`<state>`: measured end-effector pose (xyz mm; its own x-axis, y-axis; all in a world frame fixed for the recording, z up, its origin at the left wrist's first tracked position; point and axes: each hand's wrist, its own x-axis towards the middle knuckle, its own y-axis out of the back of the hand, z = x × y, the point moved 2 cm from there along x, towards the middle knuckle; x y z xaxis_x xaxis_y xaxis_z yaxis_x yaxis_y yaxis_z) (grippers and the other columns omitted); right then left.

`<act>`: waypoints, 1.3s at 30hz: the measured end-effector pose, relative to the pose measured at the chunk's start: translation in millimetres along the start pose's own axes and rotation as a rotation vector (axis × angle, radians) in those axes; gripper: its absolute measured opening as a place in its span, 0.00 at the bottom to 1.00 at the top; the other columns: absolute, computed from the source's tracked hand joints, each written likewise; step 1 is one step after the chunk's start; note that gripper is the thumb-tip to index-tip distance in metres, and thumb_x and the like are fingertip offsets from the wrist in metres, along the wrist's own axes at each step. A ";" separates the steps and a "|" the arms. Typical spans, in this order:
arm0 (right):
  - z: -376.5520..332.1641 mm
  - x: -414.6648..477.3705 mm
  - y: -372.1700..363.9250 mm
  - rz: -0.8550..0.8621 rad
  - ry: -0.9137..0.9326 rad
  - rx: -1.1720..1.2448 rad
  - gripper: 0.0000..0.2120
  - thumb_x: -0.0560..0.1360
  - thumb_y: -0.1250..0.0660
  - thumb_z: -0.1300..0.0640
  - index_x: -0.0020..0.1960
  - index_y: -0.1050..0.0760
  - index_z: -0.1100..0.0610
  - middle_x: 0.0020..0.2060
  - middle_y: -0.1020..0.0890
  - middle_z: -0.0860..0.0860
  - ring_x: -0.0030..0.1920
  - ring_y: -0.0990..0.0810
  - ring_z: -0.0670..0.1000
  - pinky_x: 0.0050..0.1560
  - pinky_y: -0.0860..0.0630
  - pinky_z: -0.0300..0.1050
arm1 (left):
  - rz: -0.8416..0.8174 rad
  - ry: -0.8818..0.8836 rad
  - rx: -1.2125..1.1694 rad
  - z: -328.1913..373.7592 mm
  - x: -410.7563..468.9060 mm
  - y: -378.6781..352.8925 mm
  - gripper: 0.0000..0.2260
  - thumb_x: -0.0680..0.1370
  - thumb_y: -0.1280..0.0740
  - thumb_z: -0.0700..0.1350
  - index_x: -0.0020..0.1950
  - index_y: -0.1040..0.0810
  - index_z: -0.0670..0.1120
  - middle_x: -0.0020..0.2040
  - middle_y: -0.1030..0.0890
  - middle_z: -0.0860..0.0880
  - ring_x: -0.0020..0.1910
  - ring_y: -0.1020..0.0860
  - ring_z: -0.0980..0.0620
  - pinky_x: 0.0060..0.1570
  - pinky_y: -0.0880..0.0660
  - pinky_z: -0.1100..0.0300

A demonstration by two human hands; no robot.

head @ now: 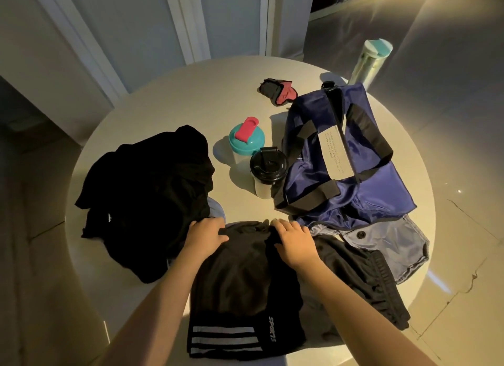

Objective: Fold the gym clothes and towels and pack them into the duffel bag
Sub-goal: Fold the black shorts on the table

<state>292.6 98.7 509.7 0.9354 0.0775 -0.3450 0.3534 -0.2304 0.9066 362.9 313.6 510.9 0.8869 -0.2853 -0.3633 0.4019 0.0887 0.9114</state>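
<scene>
Black shorts [240,273], folds lost in shadow, sit in the grip of left hand [206,233] and right hand [293,243].

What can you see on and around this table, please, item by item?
table: 1, white, round, centre of view
duffel bag: 1, navy with black straps, right side of table
black-lidded shaker: 1, clear body, against the bag's left side
teal-lidded shaker: 1, pink flap, just behind the black-lidded one
tall bottle: 1, pale green with teal cap, far right, behind the bag
gloves: seemingly 2, black and pink, far side
clothes heap: 1, black, left side
sports shorts: 1, black with white stripes, near edge
black garment: 1, right of the shorts
pouch: 1, grey, near the bag's front end
left hand: on the shorts' far edge
right hand: on the shorts' far edge
</scene>
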 end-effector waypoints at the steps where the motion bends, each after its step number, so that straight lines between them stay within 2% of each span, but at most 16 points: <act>1: -0.8 4.5 -0.3 -0.040 -0.009 -0.012 0.29 0.78 0.39 0.53 0.76 0.46 0.53 0.72 0.35 0.53 0.70 0.38 0.56 0.69 0.41 0.52 | 0.043 -0.001 -0.008 -0.6 -0.8 2.3 0.09 0.78 0.34 0.50 0.54 0.26 0.47 0.54 0.20 0.49 0.54 0.24 0.47 0.54 0.34 0.56; 4: -1.7 14.3 0.1 -0.083 -0.018 -0.113 0.21 0.77 0.40 0.56 0.70 0.35 0.53 0.65 0.27 0.54 0.66 0.34 0.57 0.64 0.37 0.52 | 0.141 -0.007 -0.030 -3.1 -6.8 7.0 0.07 0.76 0.31 0.46 0.49 0.28 0.47 0.52 0.21 0.49 0.51 0.23 0.48 0.46 0.34 0.58; 6: -4.8 15.0 3.7 -0.048 0.006 -0.185 0.17 0.76 0.40 0.58 0.64 0.28 0.52 0.59 0.23 0.54 0.63 0.32 0.57 0.61 0.36 0.50 | 0.159 -0.025 -0.034 -6.1 -13.8 8.7 0.07 0.76 0.31 0.44 0.49 0.29 0.46 0.51 0.22 0.48 0.51 0.24 0.48 0.47 0.32 0.59; 10: -7.0 1.8 9.0 0.072 0.053 -0.204 0.14 0.75 0.40 0.59 0.59 0.23 0.54 0.54 0.23 0.54 0.58 0.27 0.57 0.56 0.33 0.48 | 0.251 -0.010 -0.042 -19.1 -36.1 6.1 0.06 0.75 0.32 0.38 0.50 0.26 0.44 0.50 0.23 0.48 0.52 0.24 0.48 0.46 0.30 0.60; 13: -14.2 -17.6 9.2 0.110 0.082 -0.216 0.07 0.64 0.28 0.60 0.43 0.20 0.57 0.40 0.21 0.55 0.39 0.20 0.57 0.39 0.28 0.46 | 0.332 -0.008 -0.022 -24.3 -61.4 -2.6 0.11 0.66 0.26 0.33 0.41 0.25 0.44 0.42 0.24 0.48 0.43 0.24 0.47 0.37 0.31 0.60; 15: -18.2 -29.0 7.8 0.124 0.074 -0.249 0.12 0.56 0.22 0.56 0.36 0.22 0.56 0.32 0.23 0.53 0.26 0.23 0.54 0.27 0.34 0.42 | 0.355 -0.027 0.008 -22.7 -78.7 -11.6 0.18 0.57 0.22 0.32 0.37 0.26 0.45 0.39 0.25 0.48 0.38 0.24 0.47 0.30 0.28 0.59; 16: -20.4 -35.7 5.9 0.087 0.074 -0.241 0.12 0.62 0.24 0.53 0.42 0.22 0.57 0.35 0.22 0.53 0.29 0.22 0.55 0.28 0.36 0.42 | 0.361 -0.035 0.008 -21.9 -86.3 -16.2 0.19 0.55 0.21 0.32 0.37 0.26 0.45 0.38 0.25 0.48 0.37 0.23 0.47 0.29 0.27 0.58; 19: -19.6 -49.4 -9.8 0.117 0.106 -0.169 0.15 0.79 0.43 0.52 0.62 0.29 0.56 0.55 0.24 0.55 0.49 0.21 0.58 0.38 0.35 0.45 | 0.324 -0.032 -0.002 -19.7 -104.6 -27.0 0.20 0.54 0.21 0.32 0.38 0.25 0.45 0.39 0.26 0.48 0.35 0.23 0.48 0.27 0.26 0.58; 23: -14.3 -64.2 -30.1 0.005 0.107 -0.107 0.17 0.80 0.46 0.55 0.65 0.29 0.57 0.69 0.33 0.56 0.64 0.29 0.57 0.57 0.30 0.46 | 0.232 -0.015 0.057 -21.0 -125.6 -46.7 0.20 0.52 0.19 0.36 0.38 0.24 0.46 0.40 0.24 0.48 0.34 0.21 0.49 0.26 0.25 0.60; 27: -11.6 -80.1 -50.6 -0.137 0.087 -0.164 0.24 0.81 0.47 0.54 0.76 0.44 0.52 0.76 0.46 0.53 0.72 0.39 0.57 0.71 0.44 0.52 | 0.128 0.033 0.067 -24.8 -136.5 -67.1 0.13 0.67 0.29 0.33 0.49 0.22 0.45 0.53 0.27 0.47 0.49 0.23 0.46 0.45 0.23 0.57; 29: -12.6 -88.2 -55.0 -0.072 0.085 -0.186 0.26 0.78 0.39 0.52 0.75 0.40 0.49 0.74 0.39 0.56 0.67 0.31 0.60 0.66 0.36 0.57 | 0.143 0.076 0.084 -27.2 -139.1 -71.2 0.14 0.65 0.28 0.32 0.48 0.22 0.45 0.52 0.25 0.46 0.48 0.23 0.45 0.43 0.23 0.57; 31: -13.8 -96.7 -58.2 -0.073 0.060 -0.250 0.30 0.64 0.24 0.50 0.65 0.24 0.50 0.63 0.23 0.56 0.49 0.20 0.60 0.47 0.23 0.56 | 0.137 0.148 0.112 -24.3 -143.6 -68.1 0.15 0.65 0.26 0.34 0.48 0.20 0.46 0.52 0.23 0.46 0.50 0.23 0.45 0.45 0.23 0.56; 32: -12.3 -99.7 -60.4 -0.023 0.052 -0.267 0.30 0.56 0.20 0.51 0.58 0.20 0.51 0.58 0.19 0.55 0.43 0.19 0.59 0.41 0.22 0.54 | 0.131 0.153 0.156 -22.3 -146.1 -67.8 0.15 0.67 0.27 0.36 0.51 0.20 0.47 0.56 0.24 0.47 0.54 0.24 0.45 0.50 0.25 0.56; 35: -10.2 -107.6 -67.0 -0.031 0.014 -0.238 0.32 0.52 0.18 0.48 0.55 0.18 0.53 0.57 0.19 0.56 0.47 0.18 0.62 0.44 0.22 0.59 | 0.126 0.167 0.245 -16.9 -153.7 -70.2 0.14 0.77 0.37 0.42 0.62 0.23 0.50 0.67 0.29 0.51 0.67 0.32 0.48 0.64 0.36 0.55; 37: -14.1 -113.0 -67.7 -0.092 0.016 -0.234 0.34 0.64 0.24 0.45 0.67 0.27 0.52 0.68 0.28 0.57 0.62 0.26 0.66 0.59 0.29 0.66 | 0.175 0.188 0.213 -5.6 -157.6 -69.3 0.12 0.73 0.32 0.44 0.56 0.19 0.49 0.62 0.23 0.49 0.61 0.26 0.47 0.59 0.31 0.52; 39: -15.4 -116.6 -71.7 -0.137 0.022 -0.206 0.32 0.79 0.41 0.47 0.77 0.51 0.52 0.77 0.50 0.54 0.75 0.47 0.63 0.72 0.50 0.63 | 0.274 0.078 0.119 17.4 -153.3 -69.1 0.15 0.70 0.27 0.45 0.56 0.18 0.48 0.59 0.20 0.49 0.55 0.22 0.47 0.52 0.25 0.50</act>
<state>158.3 121.1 488.7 0.8779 0.1161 -0.4646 0.4692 -0.0139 0.8830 195.2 334.7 507.0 0.9753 -0.1914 -0.1102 0.1196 0.0383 0.9921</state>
